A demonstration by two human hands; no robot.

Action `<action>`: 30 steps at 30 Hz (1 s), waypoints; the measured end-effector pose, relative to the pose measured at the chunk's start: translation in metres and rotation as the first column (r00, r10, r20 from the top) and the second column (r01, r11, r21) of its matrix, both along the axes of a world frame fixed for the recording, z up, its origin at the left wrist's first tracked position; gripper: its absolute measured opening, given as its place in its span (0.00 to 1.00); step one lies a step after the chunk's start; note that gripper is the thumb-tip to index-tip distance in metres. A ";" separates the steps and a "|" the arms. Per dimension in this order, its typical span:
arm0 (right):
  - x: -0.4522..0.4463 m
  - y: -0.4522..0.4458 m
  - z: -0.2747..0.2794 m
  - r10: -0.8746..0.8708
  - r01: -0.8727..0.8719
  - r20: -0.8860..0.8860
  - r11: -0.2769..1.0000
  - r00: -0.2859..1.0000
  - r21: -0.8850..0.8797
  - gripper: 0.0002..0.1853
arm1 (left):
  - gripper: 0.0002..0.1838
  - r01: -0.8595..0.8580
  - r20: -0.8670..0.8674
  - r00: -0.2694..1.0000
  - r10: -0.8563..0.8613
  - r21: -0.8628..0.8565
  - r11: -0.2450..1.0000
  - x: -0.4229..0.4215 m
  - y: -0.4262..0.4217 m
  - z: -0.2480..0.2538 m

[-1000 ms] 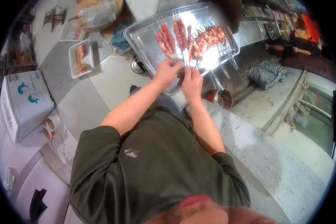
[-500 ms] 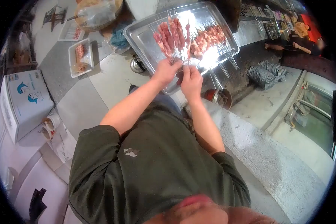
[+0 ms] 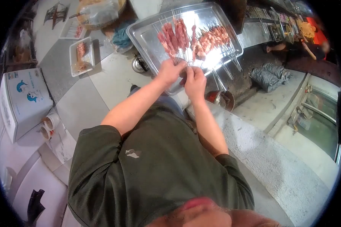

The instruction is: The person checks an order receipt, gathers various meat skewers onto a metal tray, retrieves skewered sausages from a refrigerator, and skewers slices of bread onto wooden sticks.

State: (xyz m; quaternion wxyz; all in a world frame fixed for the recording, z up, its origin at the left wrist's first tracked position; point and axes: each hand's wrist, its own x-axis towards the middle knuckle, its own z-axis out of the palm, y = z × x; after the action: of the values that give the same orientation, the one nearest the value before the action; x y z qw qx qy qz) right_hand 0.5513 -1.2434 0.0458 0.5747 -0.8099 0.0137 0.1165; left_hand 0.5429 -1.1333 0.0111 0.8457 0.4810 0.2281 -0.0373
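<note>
Over the tray (image 3: 144, 38), a bunch of meat sticks (image 3: 171, 34) is being gripped by the left hand (image 3: 170, 72) and a thinner stick (image 3: 193, 38), seemingly, by the right hand (image 3: 195, 81), while an already threaded pile (image 3: 208, 41) (how much is left cannot be told) is being held on the tray's right.

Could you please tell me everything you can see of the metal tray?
The metal tray is shiny and rectangular, with rounded corners and a raised rim. It sits slanted in view, partly whitened by glare. Meat skewers rest on it, some overhanging its rim. The left hand and right hand are over its near side; contact is unclear.
</note>
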 end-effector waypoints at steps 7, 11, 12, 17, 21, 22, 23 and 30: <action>-0.001 0.001 -0.004 -0.024 0.029 -0.057 0.995 0.998 0.095 0.11 | 0.08 0.011 -0.010 1.000 -0.011 -0.011 1.000 -0.001 0.002 0.002; -0.001 0.001 -0.004 -0.010 0.015 -0.062 0.995 0.998 0.094 0.11 | 0.08 -0.003 -0.016 1.000 0.002 -0.019 1.000 -0.002 0.001 0.006; -0.002 0.002 -0.004 -0.014 0.021 -0.066 0.994 0.998 0.104 0.11 | 0.08 0.006 -0.011 1.000 -0.006 -0.021 1.000 -0.002 0.002 0.005; -0.002 0.001 -0.006 -0.036 0.040 -0.052 0.996 0.998 0.074 0.11 | 0.08 0.022 0.010 1.000 -0.022 -0.004 1.000 -0.003 0.003 0.003; -0.002 0.000 -0.011 -0.035 0.036 -0.027 0.998 0.999 0.058 0.11 | 0.07 0.004 0.011 1.000 -0.004 0.012 1.000 -0.002 0.001 -0.002; -0.002 0.001 -0.009 -0.037 0.039 -0.033 0.997 0.999 0.062 0.11 | 0.07 0.002 0.009 1.000 -0.002 0.011 1.000 -0.002 0.001 -0.002; -0.002 0.002 -0.010 -0.040 0.042 -0.030 0.997 0.999 0.058 0.11 | 0.07 0.001 0.006 1.000 -0.001 0.009 1.000 -0.002 0.001 -0.003; -0.001 0.000 -0.021 -0.044 0.043 0.020 0.999 0.999 0.015 0.12 | 0.08 0.022 0.026 0.999 -0.023 0.038 0.999 -0.003 0.004 -0.007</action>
State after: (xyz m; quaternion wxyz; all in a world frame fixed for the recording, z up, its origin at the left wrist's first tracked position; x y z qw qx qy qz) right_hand 0.5502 -1.2435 0.0251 0.5832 -0.8063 0.0246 0.0958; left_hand 0.5396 -1.1297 0.0045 0.8390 0.4998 0.2121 -0.0362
